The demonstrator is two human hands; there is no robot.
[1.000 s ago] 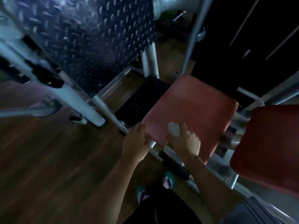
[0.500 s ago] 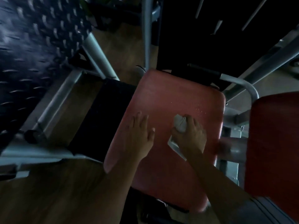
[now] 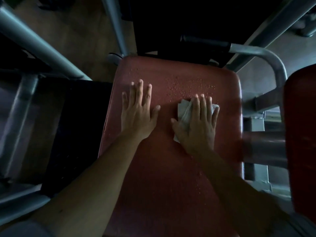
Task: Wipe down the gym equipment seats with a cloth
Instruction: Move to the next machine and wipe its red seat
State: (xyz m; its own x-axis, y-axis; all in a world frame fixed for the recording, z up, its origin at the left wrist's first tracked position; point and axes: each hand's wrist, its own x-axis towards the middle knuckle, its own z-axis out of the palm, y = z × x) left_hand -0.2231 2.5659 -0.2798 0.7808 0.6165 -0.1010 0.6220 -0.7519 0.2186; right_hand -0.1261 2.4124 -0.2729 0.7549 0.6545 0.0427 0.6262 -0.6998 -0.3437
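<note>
Seat point(image 3: 162, 168) red and droplet-beaded, crumpled pale cloth point(image 3: 183, 112) under straight right fingers point(image 3: 202, 105), left fingers point(image 3: 140, 89) spread flat

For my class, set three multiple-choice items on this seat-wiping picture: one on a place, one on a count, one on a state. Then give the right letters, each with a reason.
1. Where is the crumpled white cloth? A on the wooden floor; B under the right hand; C draped over a grey metal bar.
2. How many hands rest on the red padded seat? A none; B one; C two.
3. What state is the seat's far part in? A torn; B beaded with water droplets; C covered by a towel.
Answers: 1 B, its edges show round the right hand's straight fingers. 2 C, the left hand lies flat beside the right. 3 B, drops glint beyond the fingertips.
</note>
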